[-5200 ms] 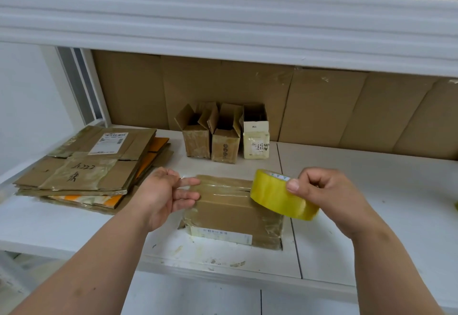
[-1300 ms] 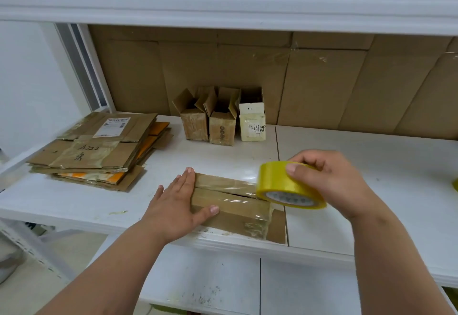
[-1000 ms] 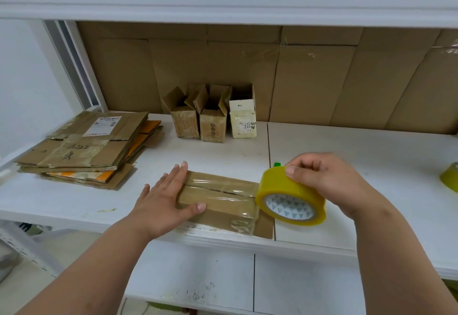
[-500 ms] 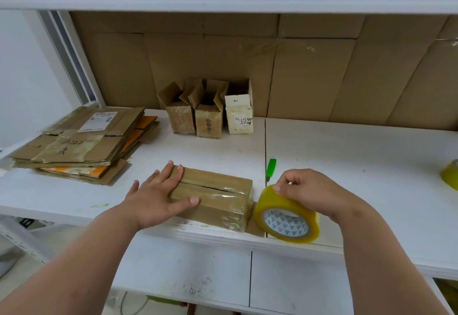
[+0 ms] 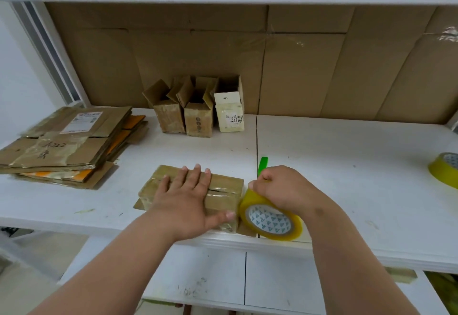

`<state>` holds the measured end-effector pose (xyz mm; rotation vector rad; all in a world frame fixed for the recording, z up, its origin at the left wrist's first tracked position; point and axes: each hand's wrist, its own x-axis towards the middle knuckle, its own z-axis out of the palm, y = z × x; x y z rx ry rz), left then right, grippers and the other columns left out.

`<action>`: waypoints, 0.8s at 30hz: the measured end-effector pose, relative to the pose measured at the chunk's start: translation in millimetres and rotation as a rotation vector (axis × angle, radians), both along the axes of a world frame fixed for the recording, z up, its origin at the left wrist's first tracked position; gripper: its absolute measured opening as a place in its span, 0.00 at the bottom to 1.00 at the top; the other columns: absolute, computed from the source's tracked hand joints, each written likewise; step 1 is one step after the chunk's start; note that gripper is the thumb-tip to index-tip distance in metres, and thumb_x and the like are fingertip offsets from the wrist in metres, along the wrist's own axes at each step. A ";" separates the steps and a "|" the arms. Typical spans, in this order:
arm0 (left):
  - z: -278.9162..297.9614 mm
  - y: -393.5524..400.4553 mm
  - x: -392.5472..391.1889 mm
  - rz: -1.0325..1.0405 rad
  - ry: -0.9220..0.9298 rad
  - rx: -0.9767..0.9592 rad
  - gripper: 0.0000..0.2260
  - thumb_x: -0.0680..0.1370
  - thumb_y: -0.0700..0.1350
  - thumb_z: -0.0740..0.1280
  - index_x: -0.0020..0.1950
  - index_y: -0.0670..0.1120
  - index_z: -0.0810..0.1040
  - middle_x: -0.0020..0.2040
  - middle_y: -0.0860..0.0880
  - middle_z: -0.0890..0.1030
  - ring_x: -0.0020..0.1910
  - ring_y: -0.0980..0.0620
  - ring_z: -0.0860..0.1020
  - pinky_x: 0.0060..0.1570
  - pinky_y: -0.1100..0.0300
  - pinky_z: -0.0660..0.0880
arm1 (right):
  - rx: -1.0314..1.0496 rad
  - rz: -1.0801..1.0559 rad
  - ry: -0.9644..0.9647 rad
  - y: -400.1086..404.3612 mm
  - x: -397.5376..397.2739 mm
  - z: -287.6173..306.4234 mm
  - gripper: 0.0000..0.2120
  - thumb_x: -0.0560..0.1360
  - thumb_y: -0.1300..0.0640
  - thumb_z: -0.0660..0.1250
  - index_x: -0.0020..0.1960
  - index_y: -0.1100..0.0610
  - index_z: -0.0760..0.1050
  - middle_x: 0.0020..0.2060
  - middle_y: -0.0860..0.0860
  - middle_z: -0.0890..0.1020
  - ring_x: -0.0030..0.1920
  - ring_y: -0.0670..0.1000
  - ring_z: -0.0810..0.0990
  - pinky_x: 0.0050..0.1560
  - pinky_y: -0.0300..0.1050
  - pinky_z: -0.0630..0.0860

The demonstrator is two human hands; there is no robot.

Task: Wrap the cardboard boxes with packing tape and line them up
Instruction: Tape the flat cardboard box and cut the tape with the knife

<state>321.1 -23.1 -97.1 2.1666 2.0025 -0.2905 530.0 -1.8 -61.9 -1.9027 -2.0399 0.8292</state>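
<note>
A flat cardboard box covered in shiny tape lies near the front edge of the white shelf. My left hand presses flat on its top, fingers spread, thumb along the near side. My right hand grips a yellow tape roll standing on edge right against the box's right end. Three small boxes with open top flaps stand in a row at the back.
A stack of flattened cardboard lies at the left. A green pen sits just behind my right hand. A second yellow tape roll is at the far right edge. Cardboard sheets line the back wall.
My right hand has lowered the roll from above the box down to the shelf at the box's right end. My left hand slid further onto the box top.
</note>
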 end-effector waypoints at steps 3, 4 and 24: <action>0.6 1.3 6.8 -0.030 0.032 0.020 0.55 0.65 0.82 0.49 0.80 0.51 0.34 0.80 0.52 0.35 0.79 0.48 0.35 0.77 0.42 0.40 | 0.013 -0.028 0.047 -5.4 -0.9 2.3 0.16 0.79 0.43 0.63 0.52 0.53 0.81 0.48 0.51 0.81 0.46 0.49 0.79 0.50 0.47 0.79; 0.4 2.5 7.7 -0.052 0.034 0.039 0.54 0.66 0.81 0.49 0.80 0.50 0.35 0.81 0.52 0.37 0.79 0.49 0.36 0.77 0.42 0.40 | 0.010 -0.037 0.071 -6.9 -0.8 2.5 0.16 0.79 0.43 0.63 0.52 0.54 0.82 0.47 0.52 0.82 0.45 0.49 0.80 0.50 0.47 0.80; -16.9 23.8 -47.8 -0.078 -0.416 0.289 0.31 0.73 0.52 0.50 0.78 0.56 0.63 0.79 0.56 0.59 0.79 0.55 0.54 0.78 0.56 0.52 | -0.157 -0.041 0.762 -26.4 -38.6 -37.4 0.14 0.77 0.48 0.70 0.61 0.46 0.76 0.49 0.47 0.85 0.48 0.46 0.84 0.57 0.45 0.79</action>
